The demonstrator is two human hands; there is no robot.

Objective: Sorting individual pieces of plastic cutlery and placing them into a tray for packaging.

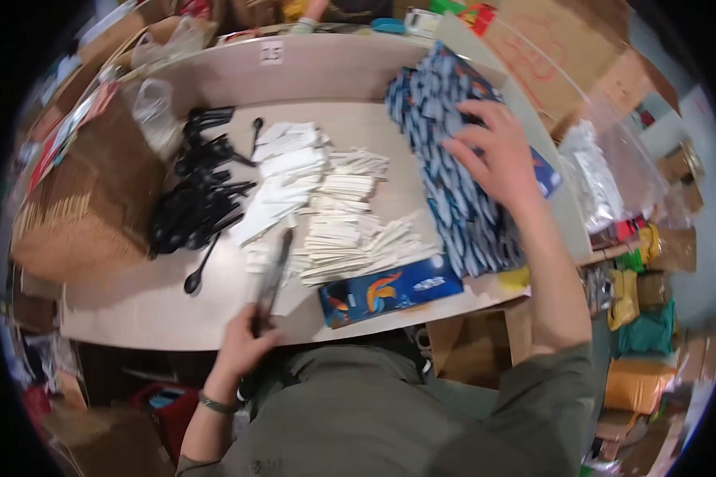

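My left hand (247, 340) is closed round the lower end of a long narrow black-and-grey item (274, 274), held upright near the table's front edge; blur hides its exact kind. My right hand (497, 155) is over a long stack of blue-and-white patterned packets (445, 151), thumb and fingers apart, with nothing visible between them. A flat blue packet (390, 291) with an orange fish picture lies at the front edge. Behind it are piles of thin cream-coloured paper-wrapped sticks (338, 226). Flat white packets (282, 175) lie to their left, beside a heap of black plastic spoons (195, 195).
A large brown cardboard stack (95, 191) stands at the table's left end, with a clear plastic bag (155, 115) behind it. A raised board (326, 71) borders the back. One loose black spoon (203, 266) lies near the front. Boxes and bags crowd the right side.
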